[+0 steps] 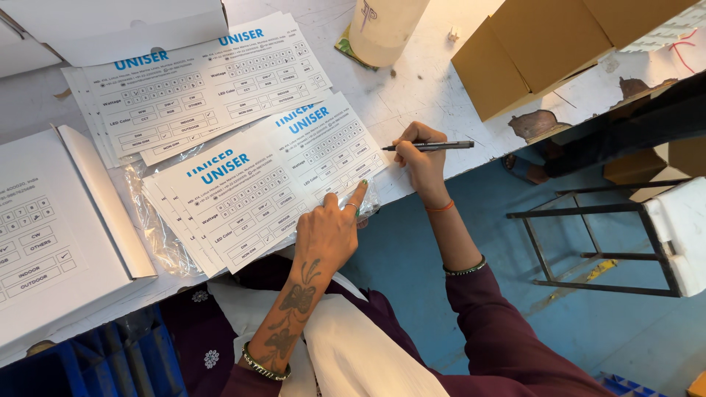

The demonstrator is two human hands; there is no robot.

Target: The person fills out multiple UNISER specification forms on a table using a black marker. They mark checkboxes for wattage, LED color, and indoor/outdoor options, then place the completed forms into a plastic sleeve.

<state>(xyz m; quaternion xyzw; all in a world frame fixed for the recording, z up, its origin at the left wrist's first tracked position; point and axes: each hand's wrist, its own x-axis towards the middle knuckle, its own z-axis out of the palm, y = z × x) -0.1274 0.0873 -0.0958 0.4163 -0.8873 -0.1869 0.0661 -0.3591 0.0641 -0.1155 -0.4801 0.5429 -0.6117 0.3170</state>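
1. The right hand (421, 158) is closed around a dark pen (430, 145), held in a writing grip at the right edge of the near stack of printed sheets (257, 195)
2. The pen's long axis is laid almost level, with the tip pointed left toward the sheets and the cap end pointed right, out over the bench (412, 81) edge
3. The left hand (331, 231) is pressed flat on the lower right corner of the same stack, fingers spread and nothing gripped; its forefinger is stretched toward the sheet's right edge
4. The two hands are kept apart, the right one being the nearer to the pen tip's landing spot; the sheet's printed boxes lie just left of the tip
5. The near stack is fanned: white rectangular cards with a blue heading and grids of grey outlined boxes, some ticked. A clear plastic wrapper is seen under it
6. A second fanned stack (195, 88) of the same cards is placed farther back on the bench
7. A white printed carton (44, 235) is located at the left, a plain white box (110, 26) at the far left
8. Brown cardboard boxes (544, 44) are set at the far right, a pale bottle (382, 26) near them
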